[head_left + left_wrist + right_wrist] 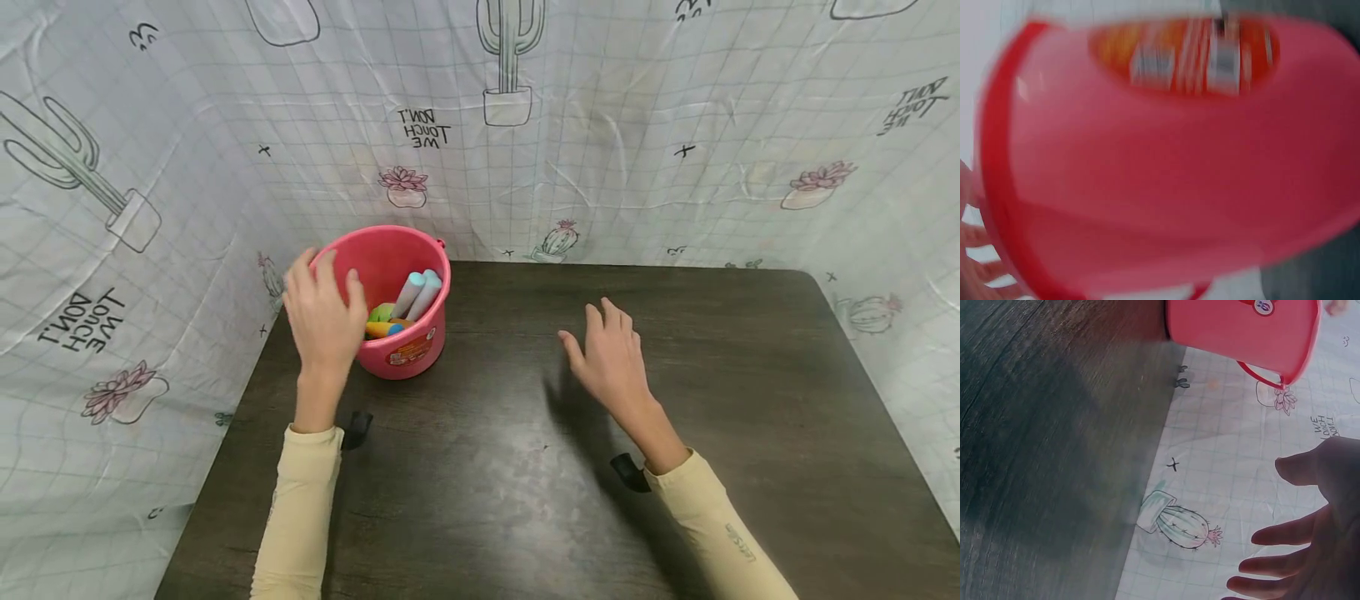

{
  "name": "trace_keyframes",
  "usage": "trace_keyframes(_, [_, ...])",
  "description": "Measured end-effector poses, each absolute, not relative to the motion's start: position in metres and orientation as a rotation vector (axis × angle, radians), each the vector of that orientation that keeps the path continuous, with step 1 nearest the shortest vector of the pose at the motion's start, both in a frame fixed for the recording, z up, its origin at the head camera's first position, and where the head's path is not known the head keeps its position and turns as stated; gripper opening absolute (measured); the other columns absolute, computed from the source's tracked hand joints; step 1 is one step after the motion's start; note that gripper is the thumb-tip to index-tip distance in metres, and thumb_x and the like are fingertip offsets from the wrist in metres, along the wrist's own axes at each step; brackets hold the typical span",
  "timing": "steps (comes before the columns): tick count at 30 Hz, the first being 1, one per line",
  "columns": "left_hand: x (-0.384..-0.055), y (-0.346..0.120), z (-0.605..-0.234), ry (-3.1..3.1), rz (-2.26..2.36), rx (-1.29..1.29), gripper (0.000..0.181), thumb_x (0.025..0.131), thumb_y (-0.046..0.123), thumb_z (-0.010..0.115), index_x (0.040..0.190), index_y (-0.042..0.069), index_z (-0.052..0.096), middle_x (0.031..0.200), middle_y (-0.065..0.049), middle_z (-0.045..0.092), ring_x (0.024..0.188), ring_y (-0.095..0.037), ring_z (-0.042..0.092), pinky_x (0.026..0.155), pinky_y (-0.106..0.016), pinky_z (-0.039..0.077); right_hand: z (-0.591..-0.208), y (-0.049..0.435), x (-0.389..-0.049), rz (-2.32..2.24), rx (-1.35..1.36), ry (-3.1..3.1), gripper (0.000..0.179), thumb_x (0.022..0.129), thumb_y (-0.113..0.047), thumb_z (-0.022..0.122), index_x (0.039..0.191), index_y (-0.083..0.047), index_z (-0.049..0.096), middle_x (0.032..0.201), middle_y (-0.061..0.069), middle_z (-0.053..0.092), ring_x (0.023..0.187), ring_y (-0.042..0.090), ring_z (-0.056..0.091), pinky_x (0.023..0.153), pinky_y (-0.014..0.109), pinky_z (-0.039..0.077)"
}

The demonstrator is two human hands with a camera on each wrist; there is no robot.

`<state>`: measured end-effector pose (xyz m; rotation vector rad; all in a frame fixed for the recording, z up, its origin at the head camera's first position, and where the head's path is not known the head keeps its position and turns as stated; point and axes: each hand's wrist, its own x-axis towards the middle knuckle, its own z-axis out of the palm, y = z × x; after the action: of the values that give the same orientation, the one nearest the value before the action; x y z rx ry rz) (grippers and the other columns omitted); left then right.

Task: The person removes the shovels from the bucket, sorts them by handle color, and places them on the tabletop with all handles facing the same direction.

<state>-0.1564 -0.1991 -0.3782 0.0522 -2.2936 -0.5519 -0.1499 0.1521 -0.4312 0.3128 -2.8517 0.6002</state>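
Observation:
A pink bucket (405,365) stands upright at the back left of the dark table. Inside it lie thick chalk-like sticks (409,293) in pale grey with light blue ends, an orange stick with a blue end (384,329) and something yellow-green (382,312). My left hand (324,312) is over the bucket's left rim, fingers spread and holding nothing; whether it touches the rim I cannot tell. In the left wrist view the bucket's wall (1147,169) fills most of the picture, blurred. My right hand (611,362) hovers above the table, fingers apart, with nothing in it.
The dark wooden table (495,467) reaches back to a white cloth (600,183) printed with cacti, which hangs behind it and on both sides. The bucket's thin handle (1260,376) hangs at its back side. Black wrist straps (630,472) sit below both hands.

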Motion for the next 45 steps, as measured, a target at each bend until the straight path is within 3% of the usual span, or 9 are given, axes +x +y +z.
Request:
trace_keyframes(4, [-0.159,-0.23,-0.382,-2.415,-0.674,0.309,0.05,0.095,0.028,0.05,0.135,-0.003,0.046,0.138,-0.022,0.041,0.124,-0.038,0.04,0.098,-0.055,0.033,-0.429,0.151,-0.15,0.604,0.323,-2.842,0.058,0.096,-0.032,0.057,0.131,0.013,0.045,0.141,0.034,0.034,0.128,0.05,0.031,0.095,0.065,0.032])
trace_keyframes(9, [-0.159,-0.247,-0.39,-2.516,-0.88,0.426,0.053,0.098,0.025,0.043,0.143,-0.002,0.037,0.135,-0.025,0.046,0.115,-0.043,0.049,0.094,-0.057,0.04,-0.425,0.15,-0.15,0.606,0.341,-2.809,0.057,0.095,-0.031,0.057,0.129,0.013,0.047,0.139,0.034,0.037,0.127,0.049,0.033,0.093,0.064,0.033])
trace_keyframes(15, [-0.161,-0.252,-0.398,-2.533,-1.15,0.507,0.048,0.098,0.019,0.037,0.143,0.002,0.038,0.123,-0.026,0.057,0.098,-0.04,0.061,0.079,-0.053,0.05,-0.414,0.148,-0.154,0.613,0.359,-2.746,0.053,0.094,-0.029,0.059,0.126,0.012,0.05,0.134,0.033,0.042,0.124,0.048,0.036,0.091,0.063,0.035])
trace_keyframes(26, [-0.157,-0.259,-0.402,-2.47,-1.314,0.563,0.049,0.098,0.016,0.033,0.147,0.009,0.034,0.133,-0.021,0.053,0.109,-0.037,0.059,0.087,-0.051,0.049,-0.372,0.123,-0.167,0.735,0.47,-2.516,0.047,0.094,-0.028,0.061,0.121,0.01,0.055,0.118,0.026,0.056,0.111,0.042,0.049,0.088,0.054,0.042])
trace_keyframes(36, [-0.156,-0.255,-0.404,-2.414,-1.326,0.594,0.047,0.099,0.015,0.035,0.145,0.009,0.038,0.134,-0.019,0.053,0.111,-0.036,0.059,0.088,-0.05,0.048,-0.336,0.097,-0.176,0.845,0.487,-2.486,0.048,0.094,-0.027,0.061,0.126,0.007,0.055,0.122,0.025,0.056,0.116,0.04,0.05,0.092,0.051,0.042])
trace_keyframes(45, [-0.163,-0.249,-0.407,-2.378,-1.322,0.549,0.046,0.097,0.013,0.037,0.143,0.007,0.042,0.132,-0.019,0.055,0.109,-0.035,0.06,0.087,-0.049,0.048,-0.329,0.076,-0.179,0.901,0.538,-2.503,0.046,0.094,-0.027,0.059,0.126,0.006,0.055,0.121,0.021,0.058,0.115,0.035,0.053,0.093,0.048,0.043])
